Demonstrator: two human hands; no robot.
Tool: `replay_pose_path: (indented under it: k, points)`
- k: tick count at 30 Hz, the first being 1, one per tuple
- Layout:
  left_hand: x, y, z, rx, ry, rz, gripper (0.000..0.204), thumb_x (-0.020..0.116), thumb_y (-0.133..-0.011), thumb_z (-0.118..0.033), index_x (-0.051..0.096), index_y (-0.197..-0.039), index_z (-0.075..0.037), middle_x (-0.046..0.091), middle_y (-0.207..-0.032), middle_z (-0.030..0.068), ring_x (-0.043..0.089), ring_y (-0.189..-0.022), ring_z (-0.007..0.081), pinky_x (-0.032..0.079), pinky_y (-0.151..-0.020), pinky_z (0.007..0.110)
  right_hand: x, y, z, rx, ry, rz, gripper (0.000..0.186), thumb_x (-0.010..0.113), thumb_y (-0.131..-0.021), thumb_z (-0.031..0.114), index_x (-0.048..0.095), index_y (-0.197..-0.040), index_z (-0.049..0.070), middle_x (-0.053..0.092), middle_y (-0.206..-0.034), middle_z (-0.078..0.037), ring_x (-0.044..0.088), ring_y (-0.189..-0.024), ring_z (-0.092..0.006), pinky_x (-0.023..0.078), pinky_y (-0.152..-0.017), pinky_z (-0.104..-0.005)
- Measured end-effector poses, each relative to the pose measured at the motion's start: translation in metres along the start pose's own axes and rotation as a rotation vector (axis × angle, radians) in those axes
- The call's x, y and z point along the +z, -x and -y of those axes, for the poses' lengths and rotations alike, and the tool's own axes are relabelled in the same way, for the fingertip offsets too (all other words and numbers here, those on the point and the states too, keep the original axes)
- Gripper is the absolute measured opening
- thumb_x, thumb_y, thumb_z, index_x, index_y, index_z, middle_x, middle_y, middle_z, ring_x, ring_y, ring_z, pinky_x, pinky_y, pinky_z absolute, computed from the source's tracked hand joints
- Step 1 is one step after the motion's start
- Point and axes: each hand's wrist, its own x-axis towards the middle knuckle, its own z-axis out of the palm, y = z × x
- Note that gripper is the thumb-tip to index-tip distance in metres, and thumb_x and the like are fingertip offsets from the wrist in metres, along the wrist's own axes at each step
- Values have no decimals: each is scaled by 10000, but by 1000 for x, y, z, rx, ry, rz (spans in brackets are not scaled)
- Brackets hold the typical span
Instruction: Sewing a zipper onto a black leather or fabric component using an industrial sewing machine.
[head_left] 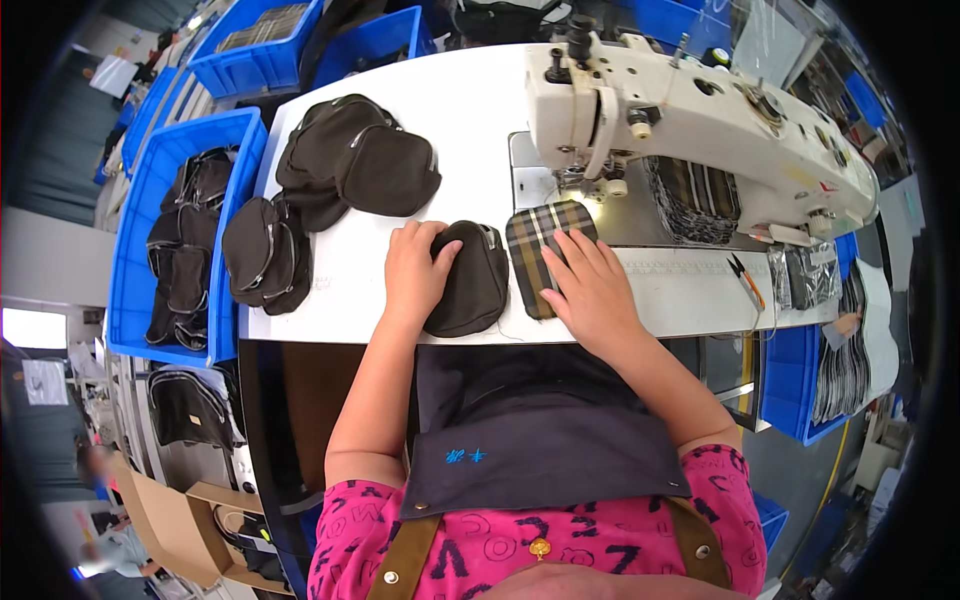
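Observation:
My left hand (417, 270) grips the left side of a dark brown zippered pouch (472, 285), its fingers curled at the upper edge. Just to the right, my right hand (588, 285) lies on a plaid fabric panel (535, 240), fingers stretched out and slightly spread. The panel rests below the needle area of a white sewing machine (690, 95). A stack of plaid pieces (693, 195) sits under the machine's arm. More dark pouches (385, 170) lie in piles at the left of the white table (460, 100), one pile (262, 255) near its edge.
A blue bin (130, 280) of dark pouches stands left of the table. Orange-handled snips (752, 290), a ruler strip (680, 268) and a clear packet (805, 280) are at the right. Another blue bin (790, 390) holds stacked pieces. Open cardboard boxes (165, 520) and people (115, 550) appear lower left.

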Motion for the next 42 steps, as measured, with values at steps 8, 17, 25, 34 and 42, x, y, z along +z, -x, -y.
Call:
replay_pose_path:
  k: [8, 17, 25, 34, 42]
  points:
    - [-46, 23, 22, -78, 823, 29, 101, 666, -966, -70, 616, -1036, -16, 674, -1221, 83, 623, -1028, 153, 481, -930, 282, 15, -38, 20, -47, -367, -297, 453, 683, -946, 302, 638, -1286, 5, 642, -1306, -162, 580, -1229, -331, 457, -1029, -441]
    - [-69, 48, 16, 176, 940, 150, 167, 636, -981, -141, 615, -1122, -55, 622, -1327, 85, 575, -1200, 184, 474, -974, 342, -18, -12, 66, 270, -1181, 217, 233, 647, -992, 205, 710, -1057, -11, 647, -862, -19, 569, -796, -96, 478, -734, -282]
    - [-72, 22, -12, 330, 877, 529, 334, 580, -1039, -349, 632, -1134, -34, 638, -972, 26, 566, -904, 115, 484, -822, 286, -36, 15, 61, 136, -1234, -7, 150, 645, -977, 86, 704, -1035, -38, 660, -920, -36, 583, -846, -113, 462, -740, -264]
    - [-53, -3, -36, 54, 1032, 814, 279, 654, -1011, -358, 664, -959, -83, 574, -827, -72, 487, -758, 31, 410, -656, 213, -19, 6, 34, 122, -1152, -67, 154, 654, -985, 116, 697, -964, -30, 607, -818, -54, 563, -740, -152, 454, -683, -300]
    - [-37, -69, -38, -58, 952, 911, 212, 716, -976, -279, 694, -1007, -70, 624, -880, -79, 519, -811, 21, 432, -748, 199, -11, -49, -76, -472, -126, -122, 324, 700, -877, 219, 722, -1148, 43, 700, -1218, -75, 658, -1095, -268, 533, -918, -415]
